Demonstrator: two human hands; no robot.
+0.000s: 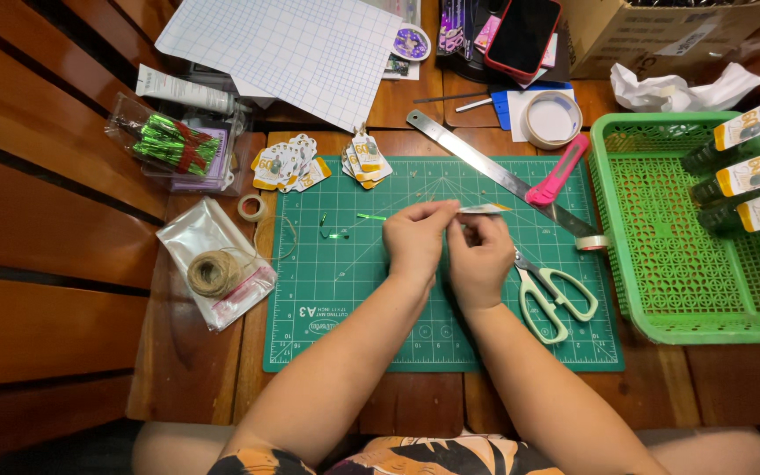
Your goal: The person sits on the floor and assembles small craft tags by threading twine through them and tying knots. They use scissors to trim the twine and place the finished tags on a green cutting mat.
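**Craft station, both hands at a small paper tag**

Wooden tabletop [195,387], slatted at left. Green cutting mat [354,299], centre. Green plastic basket [661,264], right, with three tagged dark bottles [741,167] lying at its far right. Sheet of grid paper [292,48], far left. Clear bag under a ball of twine [213,273], left of mat. Steel ruler [494,171], diagonal across far right of mat, pink utility knife [560,171] touching it. White-handled scissors [551,295], just right of the hands. Two stacks of printed tags [310,163], far edge of mat. Green twist ties [340,230], loose on mat, left of the hands.

Risks, as judged: tag creased or torn if pinched too hard; thin tie or string slipping from fingertips, hard to see against the green mat; scissors close to the right wrist, liable to be knocked.

Left hand [415,242]: fingers drawn together, thumb and forefinger pinched at the near end of the tag; anything finer held there cannot be told.

Right hand [481,259]: fingers curled in, fingertips clamped on the tag.

Small paper tag [485,208]: held flat between both hands, just above mat centre.
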